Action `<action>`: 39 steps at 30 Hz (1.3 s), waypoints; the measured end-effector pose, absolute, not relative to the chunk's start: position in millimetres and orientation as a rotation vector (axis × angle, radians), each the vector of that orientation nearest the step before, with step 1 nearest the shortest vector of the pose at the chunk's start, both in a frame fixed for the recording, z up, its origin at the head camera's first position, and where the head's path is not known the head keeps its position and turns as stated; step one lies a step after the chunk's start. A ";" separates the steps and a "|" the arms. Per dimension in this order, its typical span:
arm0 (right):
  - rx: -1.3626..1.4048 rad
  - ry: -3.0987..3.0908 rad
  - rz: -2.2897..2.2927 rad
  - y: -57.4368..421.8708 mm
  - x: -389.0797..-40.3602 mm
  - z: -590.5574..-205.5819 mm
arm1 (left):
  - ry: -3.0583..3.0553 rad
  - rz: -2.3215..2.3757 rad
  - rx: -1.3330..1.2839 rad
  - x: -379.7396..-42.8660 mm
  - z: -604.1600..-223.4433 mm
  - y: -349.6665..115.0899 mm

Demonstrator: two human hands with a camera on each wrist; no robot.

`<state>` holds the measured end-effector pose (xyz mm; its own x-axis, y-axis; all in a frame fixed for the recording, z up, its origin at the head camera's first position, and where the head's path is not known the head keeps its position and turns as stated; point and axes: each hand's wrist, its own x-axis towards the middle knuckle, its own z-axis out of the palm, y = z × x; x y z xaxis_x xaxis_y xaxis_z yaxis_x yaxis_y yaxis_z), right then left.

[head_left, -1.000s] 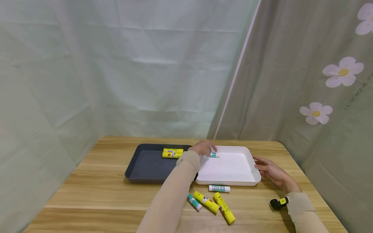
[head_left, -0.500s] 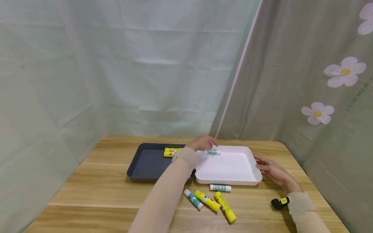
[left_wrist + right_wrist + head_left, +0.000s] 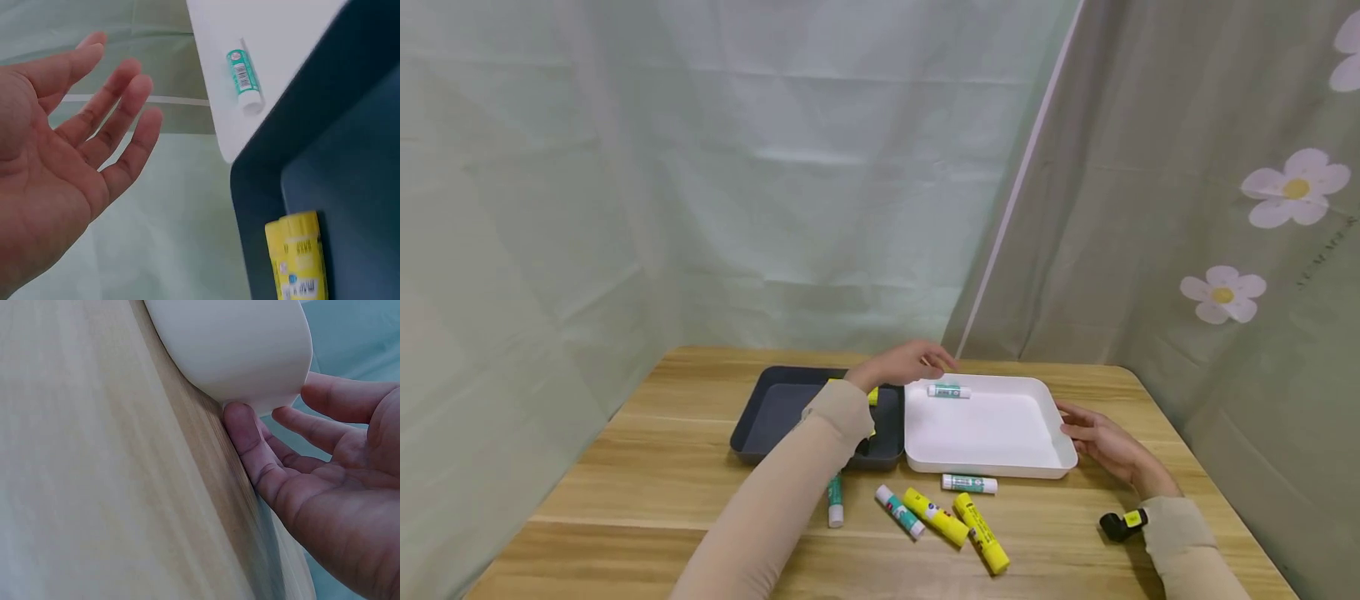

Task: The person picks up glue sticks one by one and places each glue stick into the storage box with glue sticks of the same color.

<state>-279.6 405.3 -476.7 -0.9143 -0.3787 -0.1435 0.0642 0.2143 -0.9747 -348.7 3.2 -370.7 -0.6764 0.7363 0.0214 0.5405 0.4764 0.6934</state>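
Note:
My left hand (image 3: 901,365) hovers over the back edge where the two trays meet, fingers spread and holding nothing. Below its fingertips, a green-and-white glue stick (image 3: 949,392) lies in the white tray (image 3: 992,468); the left wrist view shows this glue stick (image 3: 243,75) apart from the hand. Yellow glue sticks (image 3: 300,262) lie side by side in the dark grey tray (image 3: 760,429), partly hidden by the left wrist in the head view. My right hand (image 3: 1108,446) touches the white tray's right end, with its fingertips (image 3: 242,422) against the outer wall.
In front of the trays, green-and-white glue sticks (image 3: 900,512) and two yellow glue sticks (image 3: 936,517) lie loose on the wooden table (image 3: 625,500). One green-and-white glue stick (image 3: 969,484) is close to the white tray's front wall. A curtain (image 3: 820,208) hangs behind.
My left hand has let go of the green-and-white glue stick in the white tray, then risen and moved left. The right hand stays at the tray's end.

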 end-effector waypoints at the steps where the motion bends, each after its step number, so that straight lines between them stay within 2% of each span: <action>1: -0.297 2.143 -1.747 405.7 -279.3 -476.6 | 2.439 0.998 1.114 -345.9 -369.2 -0.7; 17: -0.284 2.163 -1.740 416.6 -277.8 -476.2 | 2.434 1.145 1.097 -303.2 -381.1 -68.2; 39: -0.256 2.137 -1.744 411.4 -278.8 -476.0 | 2.431 1.227 1.033 -253.9 -407.4 -133.0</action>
